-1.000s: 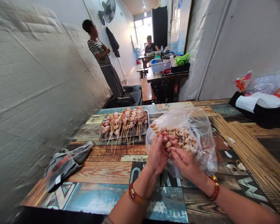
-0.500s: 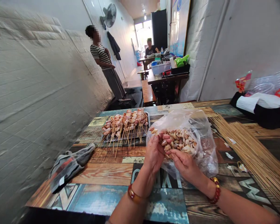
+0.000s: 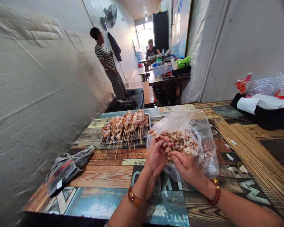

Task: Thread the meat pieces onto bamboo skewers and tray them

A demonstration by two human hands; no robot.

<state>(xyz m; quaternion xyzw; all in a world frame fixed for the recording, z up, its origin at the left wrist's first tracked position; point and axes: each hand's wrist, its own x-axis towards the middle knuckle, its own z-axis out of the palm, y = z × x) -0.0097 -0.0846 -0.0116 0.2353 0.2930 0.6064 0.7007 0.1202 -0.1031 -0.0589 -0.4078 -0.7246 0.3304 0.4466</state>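
Observation:
My left hand point(image 3: 155, 157) is closed, its fingers curled around a few pinkish garlic cloves point(image 3: 152, 131) that stick out past the fingertips in a row. Close beside it, my right hand point(image 3: 186, 165) pinches with thumb and forefinger; whatever is between them is too small or hidden to tell. Both hands are over the near edge of an open clear plastic bag point(image 3: 208, 151), which holds a heap of loose garlic cloves point(image 3: 183, 140). To the left, thin sticks threaded with pinkish-white pieces point(image 3: 130, 121) lie piled on a metal tray point(image 3: 148, 121), their bare ends toward me.
Long bare bamboo skewers point(image 3: 251, 154) lie at right, among white scraps. A grey cloth point(image 3: 68, 170) is on the left of the patterned table point(image 3: 101, 176). A black tray point(image 3: 262, 116) holds packaging at back right. Beyond, one person point(image 3: 109, 63) stands and another point(image 3: 152, 50) sits.
Both hands stay nearly in place with only slight finger movement. The view has shifted a little. The standing person's arm has lowered and the body has turned slightly.

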